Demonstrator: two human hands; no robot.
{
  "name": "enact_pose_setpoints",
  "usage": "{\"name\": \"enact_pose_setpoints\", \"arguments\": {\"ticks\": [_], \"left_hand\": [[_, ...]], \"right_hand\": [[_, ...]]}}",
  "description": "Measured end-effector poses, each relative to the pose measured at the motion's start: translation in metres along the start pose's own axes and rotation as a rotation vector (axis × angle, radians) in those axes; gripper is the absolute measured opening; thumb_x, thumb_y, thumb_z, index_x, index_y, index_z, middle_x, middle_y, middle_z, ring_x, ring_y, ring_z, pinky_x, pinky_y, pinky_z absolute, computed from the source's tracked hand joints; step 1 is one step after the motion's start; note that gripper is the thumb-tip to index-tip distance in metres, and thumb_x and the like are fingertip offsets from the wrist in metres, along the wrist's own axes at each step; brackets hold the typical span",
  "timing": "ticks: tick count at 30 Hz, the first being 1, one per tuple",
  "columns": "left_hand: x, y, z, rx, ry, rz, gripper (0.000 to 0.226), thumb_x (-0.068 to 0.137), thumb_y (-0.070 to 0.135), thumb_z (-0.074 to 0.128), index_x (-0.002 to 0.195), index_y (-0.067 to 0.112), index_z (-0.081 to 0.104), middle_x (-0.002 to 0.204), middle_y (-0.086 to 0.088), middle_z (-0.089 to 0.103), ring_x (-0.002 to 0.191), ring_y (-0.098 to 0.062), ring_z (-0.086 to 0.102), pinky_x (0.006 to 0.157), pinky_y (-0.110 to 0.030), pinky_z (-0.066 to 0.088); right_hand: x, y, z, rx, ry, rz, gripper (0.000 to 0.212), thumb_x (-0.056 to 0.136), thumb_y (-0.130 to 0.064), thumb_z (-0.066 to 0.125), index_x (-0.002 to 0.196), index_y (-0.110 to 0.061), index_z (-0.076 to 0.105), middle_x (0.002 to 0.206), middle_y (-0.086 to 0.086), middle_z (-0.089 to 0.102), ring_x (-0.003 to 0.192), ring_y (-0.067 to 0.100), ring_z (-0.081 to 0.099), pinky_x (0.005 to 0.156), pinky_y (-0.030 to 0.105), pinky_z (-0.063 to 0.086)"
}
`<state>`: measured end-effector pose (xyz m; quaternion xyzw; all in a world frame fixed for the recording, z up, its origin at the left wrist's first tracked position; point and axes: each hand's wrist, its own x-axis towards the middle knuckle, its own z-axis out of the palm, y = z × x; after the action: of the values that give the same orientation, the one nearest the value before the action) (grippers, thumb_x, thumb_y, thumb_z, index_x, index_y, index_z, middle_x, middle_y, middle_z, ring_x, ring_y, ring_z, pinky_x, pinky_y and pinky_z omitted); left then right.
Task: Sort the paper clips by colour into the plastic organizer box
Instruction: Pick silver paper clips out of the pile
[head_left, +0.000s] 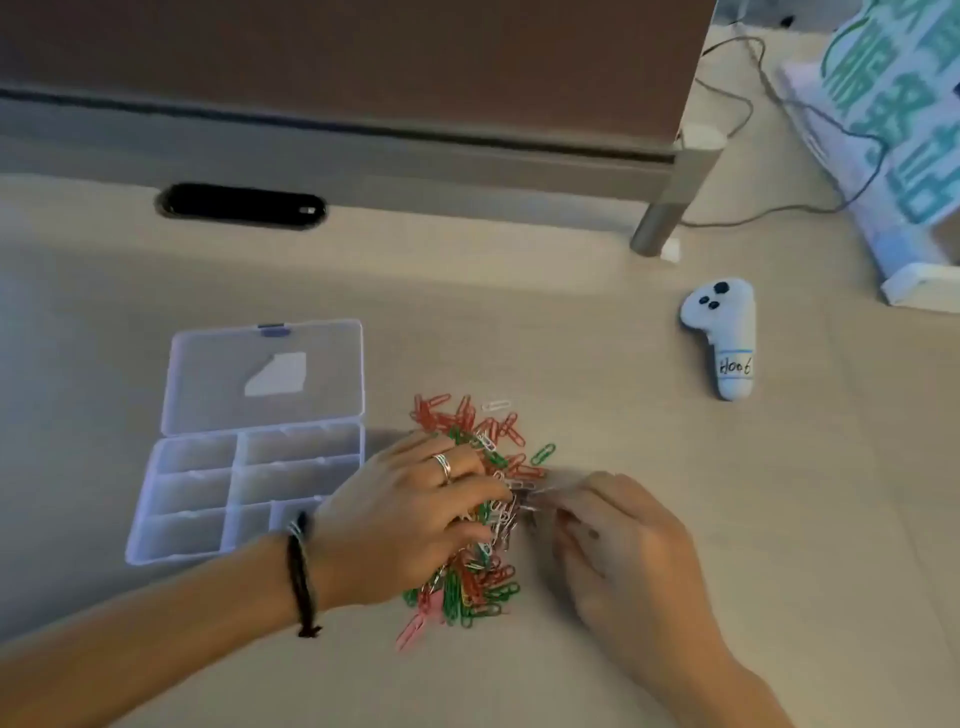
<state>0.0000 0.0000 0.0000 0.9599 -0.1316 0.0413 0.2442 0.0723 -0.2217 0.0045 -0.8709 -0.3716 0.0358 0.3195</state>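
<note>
Reaching into a heap of red, green, white and pink paper clips (470, 519) near the middle of the counter (675, 519), a person works with both bare hands; the left hand (410, 514), ringed and with a dark cord at the wrist, lies over the heap with fingers curled into the clips, its grip narrow and closed on several of them; the right hand (623, 551) sits just beside the heap's right edge, fingertips pinching a blurred cluster of clips; the clear plastic organizer box (249, 488) lies open toward the counter's left edge, lid (265, 374) folded back; a white controller (724, 338) rests well apart toward the right edge.
</note>
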Motion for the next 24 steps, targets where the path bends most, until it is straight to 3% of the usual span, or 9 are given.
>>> {"name": "enact_pose_setpoints", "arguments": {"ticks": [3,6,9,13,17,20,22,24], "left_hand": [[-0.009,-0.008,0.007,0.130,-0.027,0.154,0.028,0.092,0.040,0.066,0.112,0.021,0.071,0.107,0.007,0.064,0.099,-0.015,0.056,0.087,-0.034,0.045],[-0.015,-0.010,0.018,0.176,0.056,0.239,0.015,0.092,0.031,0.067,0.098,0.020,0.074,0.104,0.005,0.066,0.098,-0.018,0.057,0.084,-0.039,0.046],[-0.017,-0.010,0.024,0.164,0.142,0.242,0.009,0.092,0.022,0.066,0.088,0.019,0.073,0.095,0.006,0.066,0.089,-0.019,0.058,0.079,-0.038,0.046],[-0.016,-0.008,0.026,0.223,0.191,0.198,0.007,0.086,0.027,0.072,0.081,0.023,0.069,0.087,0.011,0.064,0.084,-0.017,0.055,0.078,-0.039,0.044],[-0.017,0.004,0.018,0.104,0.211,0.070,0.007,0.079,0.029,0.077,0.078,0.026,0.070,0.078,0.016,0.064,0.080,-0.008,0.056,0.076,-0.034,0.047],[-0.015,0.011,0.011,-0.095,0.243,-0.167,0.009,0.075,0.024,0.084,0.075,0.026,0.075,0.068,0.015,0.068,0.064,-0.003,0.060,0.066,-0.029,0.049],[-0.012,0.007,0.006,-0.343,0.236,-0.312,0.016,0.074,0.012,0.085,0.083,0.022,0.076,0.066,0.008,0.070,0.058,-0.003,0.058,0.064,-0.026,0.049],[-0.009,0.003,0.001,-0.562,0.223,-0.384,0.028,0.077,0.002,0.081,0.100,0.016,0.076,0.074,-0.008,0.073,0.063,-0.015,0.065,0.070,-0.033,0.057]], "right_hand": [[0.004,0.000,0.025,-0.020,-0.013,-0.081,0.021,0.085,-0.022,0.066,0.105,-0.024,0.070,0.106,-0.011,0.065,0.095,0.018,0.062,0.076,0.037,0.054],[-0.001,0.012,0.044,-0.020,0.031,-0.133,0.020,0.085,-0.017,0.069,0.105,-0.020,0.071,0.104,-0.007,0.066,0.095,0.021,0.062,0.077,0.040,0.052],[-0.006,0.019,0.049,0.001,0.112,-0.168,0.018,0.085,-0.013,0.070,0.102,-0.019,0.072,0.102,-0.008,0.065,0.093,0.018,0.061,0.079,0.037,0.051],[-0.007,0.020,0.052,0.004,0.150,-0.201,0.018,0.084,-0.015,0.072,0.100,-0.021,0.072,0.094,-0.010,0.062,0.085,0.012,0.058,0.076,0.030,0.049],[-0.004,0.022,0.053,0.067,0.197,-0.139,0.017,0.081,-0.019,0.075,0.097,-0.027,0.075,0.088,-0.014,0.060,0.081,0.004,0.058,0.073,0.020,0.044],[-0.005,0.020,0.053,0.087,0.226,-0.114,0.019,0.080,-0.016,0.076,0.095,-0.027,0.077,0.086,-0.014,0.061,0.077,0.003,0.056,0.072,0.021,0.044],[-0.004,0.017,0.051,0.071,0.216,-0.137,0.018,0.080,-0.016,0.075,0.094,-0.027,0.077,0.087,-0.012,0.062,0.078,0.004,0.056,0.073,0.024,0.045],[-0.002,0.013,0.048,0.008,0.122,-0.186,0.016,0.080,-0.023,0.073,0.095,-0.028,0.077,0.091,-0.010,0.064,0.084,0.009,0.058,0.078,0.032,0.048]]}}
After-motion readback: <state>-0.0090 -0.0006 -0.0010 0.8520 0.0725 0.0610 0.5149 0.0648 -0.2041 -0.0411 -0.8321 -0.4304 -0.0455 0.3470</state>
